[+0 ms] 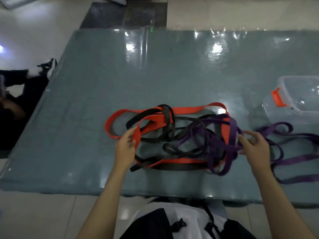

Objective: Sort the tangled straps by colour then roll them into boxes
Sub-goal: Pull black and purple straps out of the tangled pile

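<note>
Both forearms reach in over the counter's (96,80) near edge, w/ a white-and-black top visible below it. Left hand (124,147) sits at the left side of the tangle, thumb and fingers (129,133) pinching a fold of the orange strap (183,109). Right hand (255,149) is at the tangle's right side, fingers (249,134) spread and loosely curled into the purple strap (232,133); can't tell if it actually grips any. Tangle lies mid-counter, nearer the near edge: orange loops run widest, from left of centre across to the right, black strap (165,118) winds through the middle and along the near side, purple bunches on the right. More purple loops trail off toward the counter's right edge, just beside the right hand. Farther back by the right edge stands a clear plastic box (300,99) w/ an orange clip, apart from the tangle. Counter top is grey-green under glossy film. Off the left edge, someone's dark trouser leg and shoe (49,65) on the pale tiled floor.
</note>
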A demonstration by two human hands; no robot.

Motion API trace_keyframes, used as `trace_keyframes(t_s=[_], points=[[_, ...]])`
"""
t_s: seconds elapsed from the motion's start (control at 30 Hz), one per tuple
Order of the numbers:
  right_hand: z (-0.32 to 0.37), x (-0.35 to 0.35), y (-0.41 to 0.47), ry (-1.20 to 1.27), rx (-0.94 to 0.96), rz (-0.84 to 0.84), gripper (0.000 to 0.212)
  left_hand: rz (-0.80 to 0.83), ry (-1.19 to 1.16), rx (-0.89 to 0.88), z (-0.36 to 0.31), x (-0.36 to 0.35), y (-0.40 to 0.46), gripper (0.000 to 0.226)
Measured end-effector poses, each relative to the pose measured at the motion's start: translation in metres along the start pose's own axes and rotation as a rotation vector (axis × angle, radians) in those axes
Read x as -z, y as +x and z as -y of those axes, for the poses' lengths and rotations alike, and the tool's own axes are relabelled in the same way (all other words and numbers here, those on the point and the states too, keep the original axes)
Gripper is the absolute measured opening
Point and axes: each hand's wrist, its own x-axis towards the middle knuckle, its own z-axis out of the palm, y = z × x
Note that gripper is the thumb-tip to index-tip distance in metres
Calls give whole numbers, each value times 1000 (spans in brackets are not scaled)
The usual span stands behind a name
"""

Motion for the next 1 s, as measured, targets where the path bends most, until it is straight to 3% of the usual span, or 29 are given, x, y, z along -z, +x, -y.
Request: trace_keyframes(t_s=[0.1, 0.2, 0.3, 0.37, 0.47, 0.6, 0.7, 0.77, 0.9, 1.0], points=[[20, -10, 7, 286, -108, 14, 19, -123, -232, 51, -8, 9, 13, 49], [24, -22, 14, 311, -177, 110, 21, -208, -302, 141, -7, 10, 22, 43], [15, -39, 13, 128, -179, 220, 29, -200, -298, 274, 6, 5, 22, 36], [6, -52, 6, -32, -59, 248, 32, -196, -279, 357, 17, 1, 14, 31], [-5, -78, -15, -212, 91, 325, 21, -173, -288, 443, 29, 0, -4, 27], [-4, -125, -49, -373, 301, 592, 22, 22, -55, 425, 48, -2, -21, 15], [-12, -153, -63, -598, 470, 749, 53, 110, 12, 523, 54, 0, -29, 36], [-15, -163, -65, -733, 486, 706, 64, 152, -25, 584, 56, 3, -33, 49], [-5, -173, -50, -756, 447, 615, 29, 167, 91, 527, 51, 16, -41, 59], [16, -177, -44, -556, 504, 571, 15, 209, 67, 445, 33, 28, -43, 62]])
